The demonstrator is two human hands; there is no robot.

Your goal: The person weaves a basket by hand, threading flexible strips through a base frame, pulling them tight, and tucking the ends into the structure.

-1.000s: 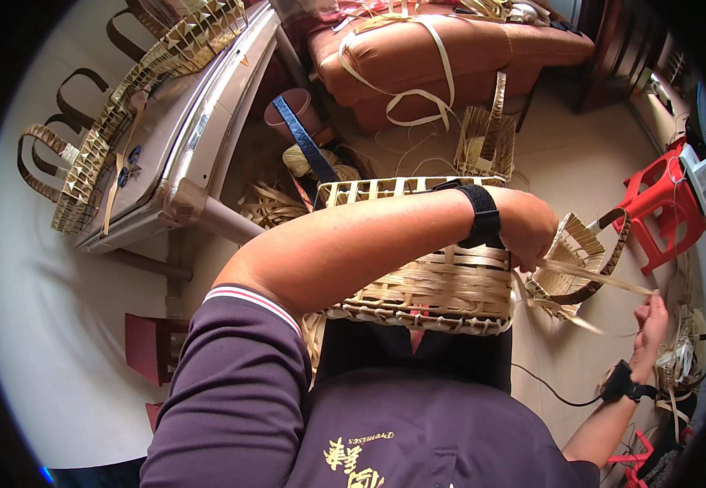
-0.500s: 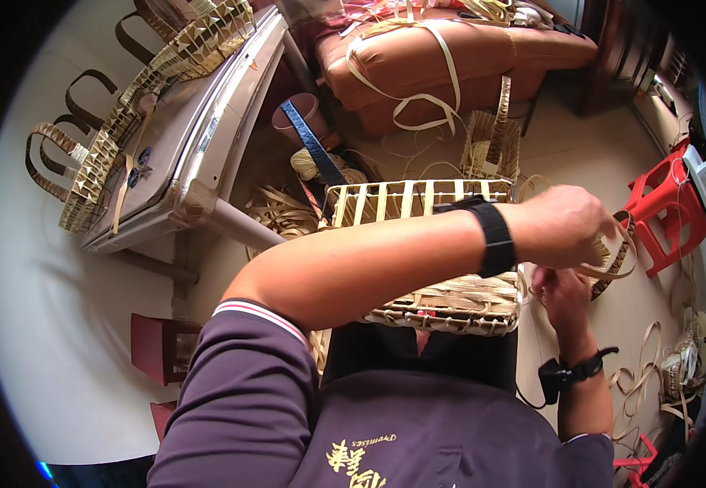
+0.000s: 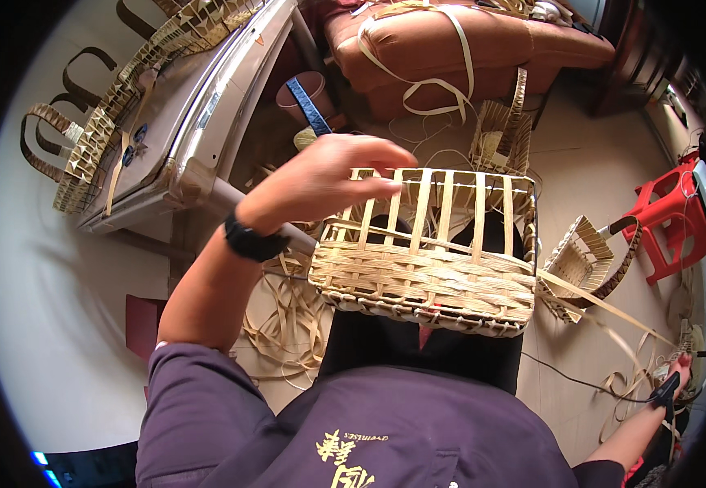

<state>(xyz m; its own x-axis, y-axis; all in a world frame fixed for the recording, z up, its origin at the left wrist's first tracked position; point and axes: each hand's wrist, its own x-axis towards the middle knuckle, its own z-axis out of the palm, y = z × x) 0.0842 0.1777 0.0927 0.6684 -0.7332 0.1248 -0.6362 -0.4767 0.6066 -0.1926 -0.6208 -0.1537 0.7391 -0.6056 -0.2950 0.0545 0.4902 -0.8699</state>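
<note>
A half-woven basket [image 3: 430,272] of pale flat strips on a wire frame rests on my lap. Its lower side is tightly woven, while upright strips with gaps stand above. My left hand [image 3: 336,175], slightly blurred, is at the basket's upper left corner, thumb and fingers apart; whether it touches the rim I cannot tell. From the basket's right side a pale weaving strip [image 3: 601,305] runs tautly out to the lower right. At its far end, my right hand [image 3: 680,368] is closed on the strip, the arm stretched far to the side.
Small baskets with handles [image 3: 585,260] stand on the floor, right and ahead. A red stool [image 3: 674,220] is at the right, an orange sofa [image 3: 442,49] ahead. On the left, a table [image 3: 198,122] carries finished baskets. Loose strips [image 3: 288,325] lie below my left arm.
My right hand has moved from beside the basket far out to the lower right, drawing the strip straight. My left hand has swung back from the right to the basket's upper left corner.
</note>
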